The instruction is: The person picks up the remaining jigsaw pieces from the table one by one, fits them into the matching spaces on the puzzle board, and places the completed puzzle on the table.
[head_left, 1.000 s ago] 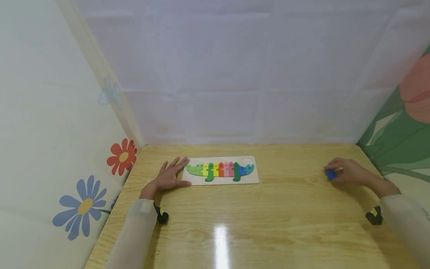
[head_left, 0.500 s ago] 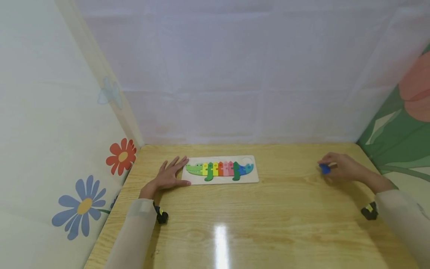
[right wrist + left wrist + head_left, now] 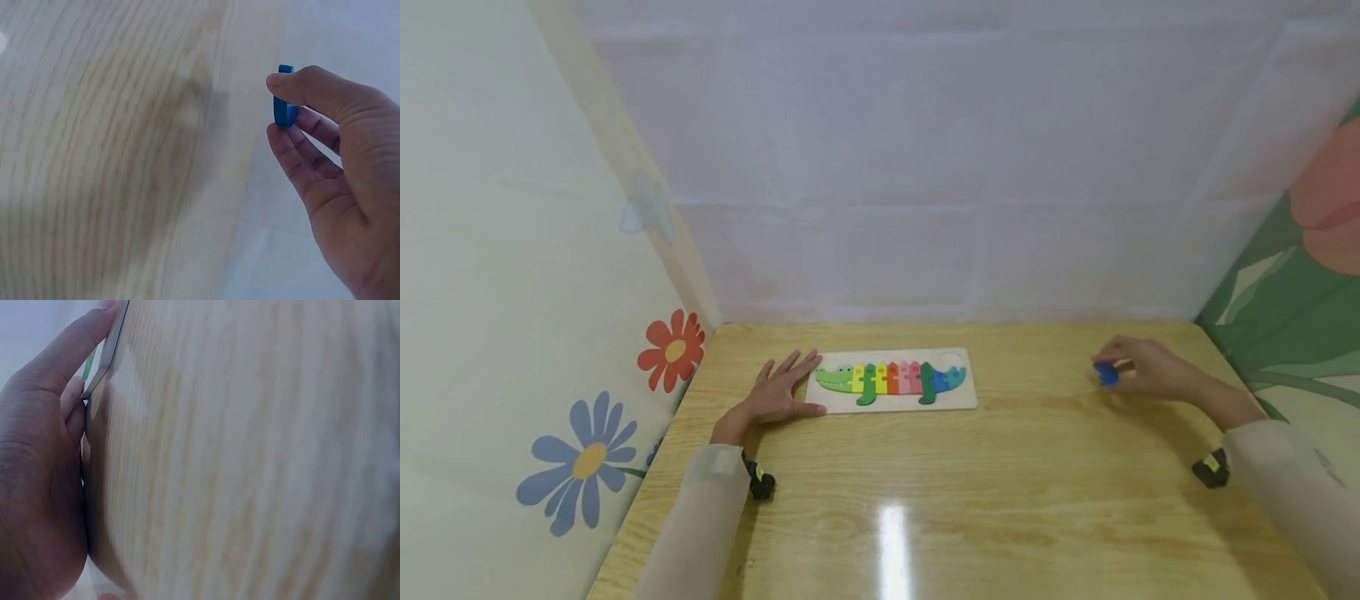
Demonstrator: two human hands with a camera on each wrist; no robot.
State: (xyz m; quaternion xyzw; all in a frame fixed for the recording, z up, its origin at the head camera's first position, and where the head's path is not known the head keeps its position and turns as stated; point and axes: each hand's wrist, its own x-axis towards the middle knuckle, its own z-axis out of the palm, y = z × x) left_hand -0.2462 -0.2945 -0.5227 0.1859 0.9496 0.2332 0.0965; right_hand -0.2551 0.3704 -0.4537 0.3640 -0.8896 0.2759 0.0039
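A pale wooden puzzle board [image 3: 970, 396] with a multicoloured crocodile lies toward the back of the table. Its green head points left, and a bare, curved outline shows above the blue tail at the upper right. My left hand [image 3: 775, 395] rests at the board's left end, fingers spread at the upper corner and thumb at the lower one. In the left wrist view, the thumb [image 3: 69, 347] lies along the board's edge. Well to the right of the board, my right hand [image 3: 1157, 371] pinches a small blue puzzle piece [image 3: 284, 103] between thumb and fingertips, raised over the table.
The wood-grain table [image 3: 1030, 483] runs back to a white cloth wall [image 3: 880, 167]. Flower-printed panels, one with a red flower [image 3: 675, 350], close off the left and right sides. Black wrist cameras hang beneath both sleeves.
My right hand has moved left and slightly away from me, carrying the blue puzzle piece. The left hand and the board stay where they were.
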